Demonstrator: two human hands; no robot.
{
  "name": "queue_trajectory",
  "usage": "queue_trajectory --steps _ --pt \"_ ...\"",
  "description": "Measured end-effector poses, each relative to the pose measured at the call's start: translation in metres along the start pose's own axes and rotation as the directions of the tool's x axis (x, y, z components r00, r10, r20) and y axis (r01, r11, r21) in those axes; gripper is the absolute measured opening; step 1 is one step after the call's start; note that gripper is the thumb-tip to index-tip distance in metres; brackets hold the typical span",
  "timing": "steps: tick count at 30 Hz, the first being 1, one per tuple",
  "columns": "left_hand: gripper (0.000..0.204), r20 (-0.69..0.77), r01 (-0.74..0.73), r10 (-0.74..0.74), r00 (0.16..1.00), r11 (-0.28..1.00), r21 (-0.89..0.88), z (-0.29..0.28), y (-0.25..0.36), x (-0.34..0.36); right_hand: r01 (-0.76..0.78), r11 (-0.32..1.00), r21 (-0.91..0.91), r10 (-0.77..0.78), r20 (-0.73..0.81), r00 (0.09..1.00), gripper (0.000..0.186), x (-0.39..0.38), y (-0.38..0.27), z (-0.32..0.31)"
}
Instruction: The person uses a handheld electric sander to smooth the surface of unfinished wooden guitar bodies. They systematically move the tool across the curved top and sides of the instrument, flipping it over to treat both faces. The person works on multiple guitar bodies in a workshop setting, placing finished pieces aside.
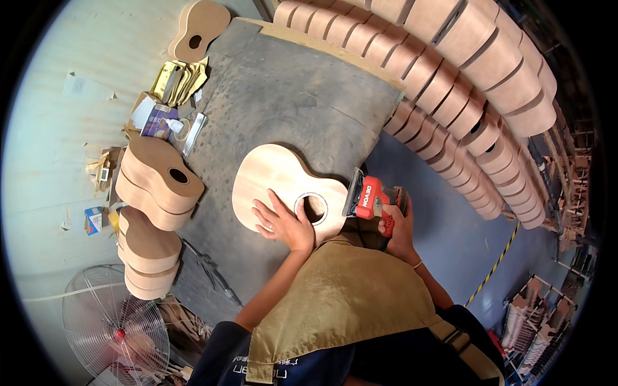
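Note:
A pale wooden guitar body (264,174) with a round soundhole lies on the dark grey bench top (277,83), its lower end against the tan apron (335,289) at my front. My left hand (283,225) rests on its top left of the soundhole, fingers spread. At the body's right edge, my right hand (398,228) grips a red and black power sander (370,196), tilted so its flat pad meets that edge. Whether the sander is running cannot be told.
Stacked guitar bodies (154,199) line the left, near sandpaper sheets (180,83), small boxes (156,119) and a black hose (212,273). Another body (199,26) stands at the back. A wire fan (96,309) is lower left; racked bodies (470,96) fill the right above a floor with striped tape (496,264).

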State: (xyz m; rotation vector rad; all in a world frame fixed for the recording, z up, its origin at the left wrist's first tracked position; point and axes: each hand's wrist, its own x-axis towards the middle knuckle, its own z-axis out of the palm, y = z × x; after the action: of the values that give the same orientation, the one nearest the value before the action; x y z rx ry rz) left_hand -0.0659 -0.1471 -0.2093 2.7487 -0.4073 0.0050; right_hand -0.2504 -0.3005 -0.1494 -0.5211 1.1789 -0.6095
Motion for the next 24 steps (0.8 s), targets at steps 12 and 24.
queue_trajectory --steps 12,24 --pt "0.093 0.002 0.029 -0.029 1.0 1.0 0.008 0.0 0.003 0.001 0.239 0.944 -0.227 -0.155 0.334 0.93 0.068 0.069 -0.055 0.077" --pt "0.094 0.029 0.049 -0.05 0.998 0.999 0.019 0.0 0.005 0.0 0.412 0.859 -0.304 -0.277 0.401 0.873 0.067 0.074 -0.025 0.195"
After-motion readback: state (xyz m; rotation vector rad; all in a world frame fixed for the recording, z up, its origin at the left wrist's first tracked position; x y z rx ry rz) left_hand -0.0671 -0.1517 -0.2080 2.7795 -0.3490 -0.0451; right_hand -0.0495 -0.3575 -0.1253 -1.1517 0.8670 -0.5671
